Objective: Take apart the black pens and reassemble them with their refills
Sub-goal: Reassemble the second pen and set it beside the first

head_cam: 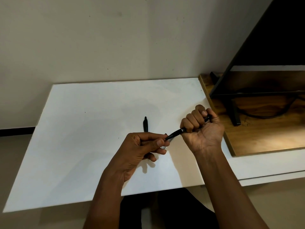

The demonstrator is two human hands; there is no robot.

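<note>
Both hands hold one black pen (175, 133) with a silver ring above the white board (82, 138). My right hand (202, 128) is a fist around the pen's upper barrel, its end poking out past the thumb. My left hand (142, 149) pinches the pen's lower tip end between thumb and fingers. A second black pen (145, 124) lies flat on the board just beyond my left hand, pointing away from me; its near end is hidden by my fingers.
A wooden board (264, 138) lies to the right with a black metal stand (234, 113) and a dark cable (264, 115) on it. A plain wall rises behind the white board. The board's front edge is close to my body.
</note>
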